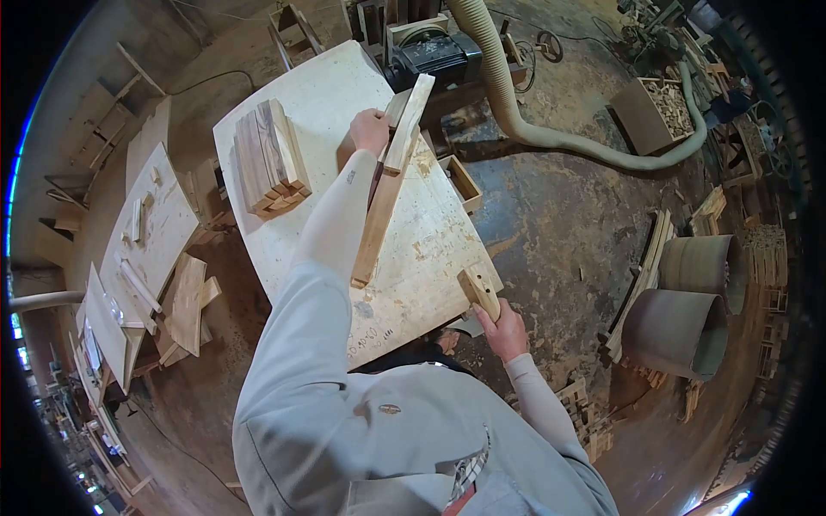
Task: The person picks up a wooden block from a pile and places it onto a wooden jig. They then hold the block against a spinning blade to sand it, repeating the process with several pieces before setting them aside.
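My left hand [370,131] is closed at the far part of the pale worktable [430,249], its fingers curled at a short wooden block [397,109]. That block lies against a long light wooden strip [410,120], which overlaps a darker wooden rail [379,228] running toward me. Down at the table's near right corner, my right hand [506,332] grips one end of a short wooden piece [477,292] with dark holes in it. To the left of my left forearm sits a stack of wooden boards [268,159] on the tabletop.
A black motor [437,58] stands beyond the table, with a ribbed hose [508,107] curving right. A scrap-filled box [637,116] is at upper right. Two curved drum-like shells [671,331] stand on the right floor. At left is another board-covered table [163,219].
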The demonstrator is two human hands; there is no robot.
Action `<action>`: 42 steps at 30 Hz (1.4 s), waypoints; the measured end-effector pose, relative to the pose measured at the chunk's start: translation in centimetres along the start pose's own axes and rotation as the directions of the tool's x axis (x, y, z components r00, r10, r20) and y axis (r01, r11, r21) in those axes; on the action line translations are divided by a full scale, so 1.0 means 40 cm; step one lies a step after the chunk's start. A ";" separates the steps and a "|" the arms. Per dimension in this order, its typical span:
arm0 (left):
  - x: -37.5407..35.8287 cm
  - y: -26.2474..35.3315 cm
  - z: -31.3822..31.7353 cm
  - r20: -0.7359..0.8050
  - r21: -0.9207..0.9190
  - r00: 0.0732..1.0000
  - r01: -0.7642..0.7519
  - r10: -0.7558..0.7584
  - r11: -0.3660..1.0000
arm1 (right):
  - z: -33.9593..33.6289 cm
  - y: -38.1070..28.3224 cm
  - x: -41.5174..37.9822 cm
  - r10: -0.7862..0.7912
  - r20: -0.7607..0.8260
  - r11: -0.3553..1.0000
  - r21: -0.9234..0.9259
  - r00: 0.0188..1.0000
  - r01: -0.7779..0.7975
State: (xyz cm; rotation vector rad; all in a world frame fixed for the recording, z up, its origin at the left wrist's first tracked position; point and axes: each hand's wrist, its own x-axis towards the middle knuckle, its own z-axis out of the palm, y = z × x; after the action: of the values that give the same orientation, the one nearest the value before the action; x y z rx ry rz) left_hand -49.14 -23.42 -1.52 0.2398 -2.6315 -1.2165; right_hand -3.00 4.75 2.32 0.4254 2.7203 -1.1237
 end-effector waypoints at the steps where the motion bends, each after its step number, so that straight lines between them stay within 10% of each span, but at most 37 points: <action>1: 0.012 0.007 0.007 -0.002 -0.002 1.000 0.001 -0.001 1.000 | 0.002 0.004 0.003 -0.002 0.000 1.000 -0.002 1.000 0.002; 42: 0.004 0.076 0.007 -0.223 0.013 0.964 -0.148 0.147 0.989 | 0.106 0.102 0.021 -0.092 -0.109 0.992 0.078 0.990 0.101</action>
State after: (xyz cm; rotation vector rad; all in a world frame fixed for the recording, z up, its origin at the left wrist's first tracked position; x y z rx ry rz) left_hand -49.53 -21.30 0.67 0.1654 -2.4072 -1.0784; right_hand -2.27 4.68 -3.57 0.3777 2.8199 -1.2778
